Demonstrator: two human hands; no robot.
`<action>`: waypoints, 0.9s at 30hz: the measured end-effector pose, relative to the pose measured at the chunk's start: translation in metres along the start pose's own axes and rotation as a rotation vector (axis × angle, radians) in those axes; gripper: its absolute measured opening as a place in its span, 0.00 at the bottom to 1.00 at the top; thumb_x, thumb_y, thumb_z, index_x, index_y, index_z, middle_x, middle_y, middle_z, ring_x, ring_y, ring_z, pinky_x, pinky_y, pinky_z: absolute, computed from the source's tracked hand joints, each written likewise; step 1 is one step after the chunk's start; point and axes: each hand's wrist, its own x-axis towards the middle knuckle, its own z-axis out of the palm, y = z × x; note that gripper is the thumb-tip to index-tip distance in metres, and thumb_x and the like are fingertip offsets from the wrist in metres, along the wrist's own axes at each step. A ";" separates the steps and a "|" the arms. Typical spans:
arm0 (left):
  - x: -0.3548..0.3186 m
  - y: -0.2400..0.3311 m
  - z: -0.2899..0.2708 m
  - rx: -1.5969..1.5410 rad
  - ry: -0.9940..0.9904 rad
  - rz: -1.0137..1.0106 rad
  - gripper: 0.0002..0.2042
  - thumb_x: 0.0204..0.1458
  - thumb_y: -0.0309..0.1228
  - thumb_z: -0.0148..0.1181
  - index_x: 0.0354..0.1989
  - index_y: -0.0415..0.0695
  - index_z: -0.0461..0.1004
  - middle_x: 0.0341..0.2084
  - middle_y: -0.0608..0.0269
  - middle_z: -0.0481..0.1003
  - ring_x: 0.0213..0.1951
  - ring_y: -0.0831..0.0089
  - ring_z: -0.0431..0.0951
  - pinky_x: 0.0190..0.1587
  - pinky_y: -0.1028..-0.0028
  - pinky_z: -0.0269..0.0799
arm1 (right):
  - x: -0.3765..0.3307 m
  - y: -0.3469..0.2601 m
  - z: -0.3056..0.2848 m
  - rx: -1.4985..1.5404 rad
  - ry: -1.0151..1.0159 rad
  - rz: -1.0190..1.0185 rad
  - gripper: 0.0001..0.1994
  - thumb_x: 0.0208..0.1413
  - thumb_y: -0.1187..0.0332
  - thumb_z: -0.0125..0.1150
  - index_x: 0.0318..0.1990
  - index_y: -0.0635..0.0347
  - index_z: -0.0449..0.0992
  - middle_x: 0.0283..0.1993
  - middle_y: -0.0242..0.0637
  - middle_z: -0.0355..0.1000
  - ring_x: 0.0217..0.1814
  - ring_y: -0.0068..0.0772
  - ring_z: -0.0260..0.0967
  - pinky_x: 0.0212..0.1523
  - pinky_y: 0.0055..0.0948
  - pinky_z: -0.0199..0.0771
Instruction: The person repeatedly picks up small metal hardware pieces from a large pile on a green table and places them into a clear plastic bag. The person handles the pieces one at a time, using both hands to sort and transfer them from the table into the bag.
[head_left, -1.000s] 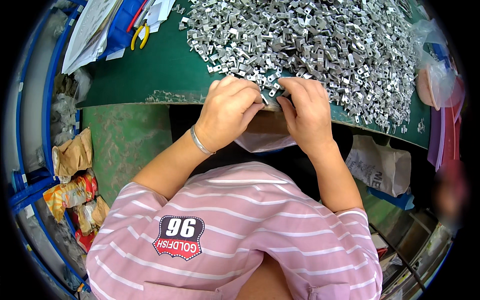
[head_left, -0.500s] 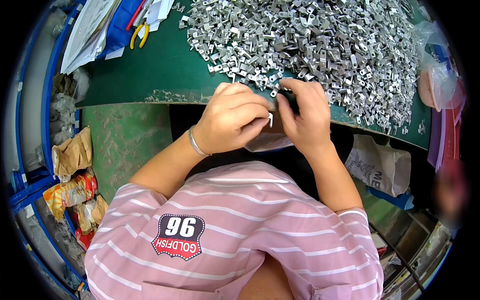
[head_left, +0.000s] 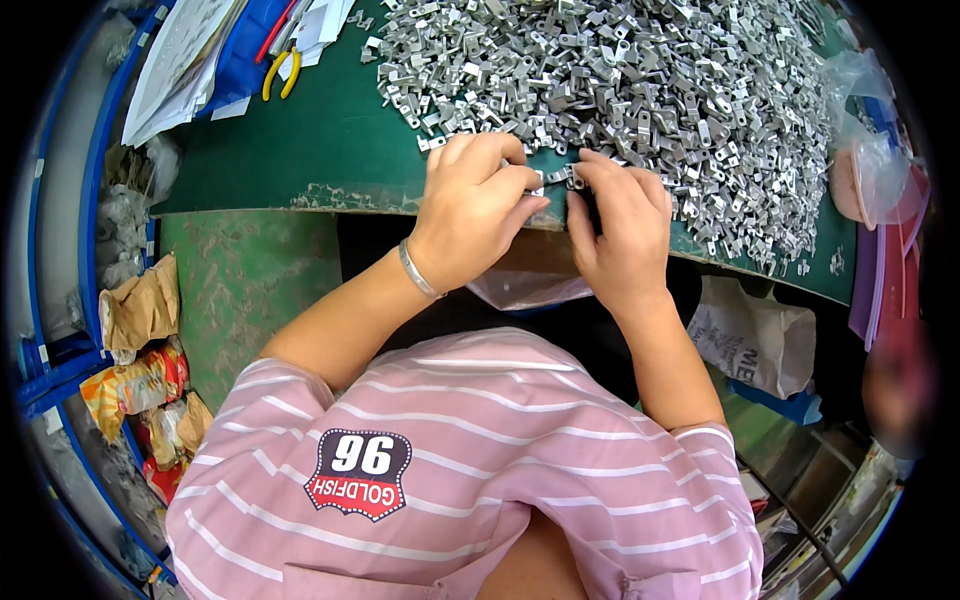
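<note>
Over the near edge of the table, both my hands are close together beside a heap of small silver metal brackets (head_left: 640, 90). My left hand (head_left: 470, 205) is closed, its fingertips pinching a small metal bracket (head_left: 537, 188) that shows only partly. Facing it, my right hand (head_left: 625, 225) has another small bracket (head_left: 574, 178) between thumb and index finger, at the heap's near edge. The two pieces lie close to each other; whether they touch cannot be made out.
The green table (head_left: 270, 150) has a worn front edge. Yellow-handled pliers (head_left: 281, 75), a blue bin (head_left: 232, 60) and papers (head_left: 175, 75) lie at the far left. Blue shelving (head_left: 85, 190) stands left. A pink container with clear plastic (head_left: 855, 185) sits right; a pale sack (head_left: 755, 335) is below.
My left hand has moved away from me, up to the table edge, carrying its bracket from below. My right hand has shifted slightly to the right, and a bracket now shows at its fingertips.
</note>
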 end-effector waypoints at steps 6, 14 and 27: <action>-0.011 0.003 -0.011 -0.223 -0.033 0.086 0.11 0.38 0.20 0.73 0.31 0.44 0.78 0.31 0.63 0.79 0.31 0.63 0.76 0.37 0.66 0.67 | -0.006 -0.002 0.002 0.000 -0.013 -0.064 0.16 0.49 0.77 0.66 0.47 0.56 0.77 0.43 0.33 0.76 0.45 0.39 0.72 0.48 0.39 0.63; -0.006 0.003 -0.007 -0.234 -0.055 0.126 0.13 0.39 0.19 0.72 0.35 0.43 0.79 0.32 0.63 0.79 0.33 0.62 0.77 0.38 0.65 0.69 | -0.023 0.004 -0.006 0.410 0.126 -0.103 0.16 0.40 0.84 0.66 0.40 0.62 0.77 0.39 0.41 0.76 0.39 0.44 0.76 0.39 0.37 0.74; 0.005 0.003 0.007 -0.159 0.011 0.067 0.12 0.39 0.19 0.71 0.35 0.44 0.82 0.35 0.64 0.80 0.36 0.67 0.79 0.40 0.68 0.72 | -0.024 0.000 -0.005 0.209 0.027 0.058 0.18 0.48 0.84 0.66 0.47 0.62 0.76 0.43 0.42 0.77 0.43 0.46 0.75 0.47 0.38 0.74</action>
